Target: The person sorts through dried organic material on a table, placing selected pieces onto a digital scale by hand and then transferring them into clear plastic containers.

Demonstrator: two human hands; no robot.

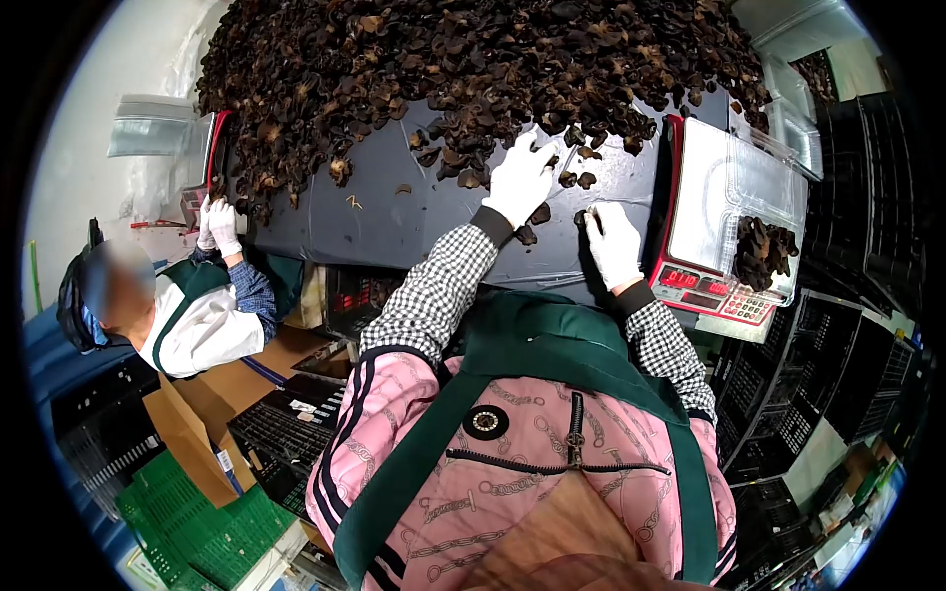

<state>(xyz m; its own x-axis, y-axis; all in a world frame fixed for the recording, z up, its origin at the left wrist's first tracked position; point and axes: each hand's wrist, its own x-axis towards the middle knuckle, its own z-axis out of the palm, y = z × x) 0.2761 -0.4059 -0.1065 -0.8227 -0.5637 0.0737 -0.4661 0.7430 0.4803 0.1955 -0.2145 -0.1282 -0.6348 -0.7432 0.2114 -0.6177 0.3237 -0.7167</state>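
Note:
My left hand (520, 181), in a white glove, reaches to the near edge of a big heap of dark brown wood ear mushrooms (473, 69). Its fingers are apart, with loose pieces close by and nothing visible between them. Lower and to the right, my right hand (614, 244), gloved too, pinches a small dark wood ear mushroom (579, 218) between thumb and fingers. Right of it stands a red and white digital scale (690, 212). A clear plastic tray (754, 182) lies on the scale, with a clump of wood ear mushrooms (766, 251) at its near end.
A dark sheet covers the table (365, 222). At left, a co-worker (197, 310) in white gloves works beside another scale (202, 177). Clear trays (793, 123) are stacked at right. Black crates (788, 384), a cardboard box (192, 433) and a green crate (187, 522) stand around me.

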